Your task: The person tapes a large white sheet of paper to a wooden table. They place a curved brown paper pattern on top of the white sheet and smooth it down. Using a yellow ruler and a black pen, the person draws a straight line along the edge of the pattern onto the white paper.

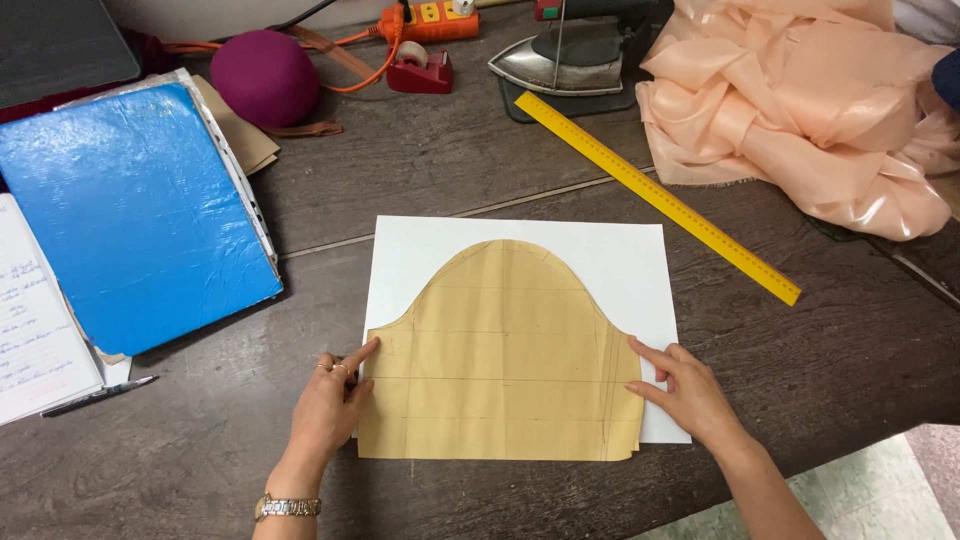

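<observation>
Tabletop (pixel 450 160): pattern (pixel 505 355) between both hands' grip.

The tan paper pattern (pixel 505 350) hides most of the white sheet (pixel 620 260) beneath it, the left hand (pixel 328 405) covers the pattern's lower left edge, the iron (pixel 570 50) and peach fabric (pixel 800 110) run off the top edge, and the handwriting on the notebook (pixel 30 330) is unreadably small.
</observation>
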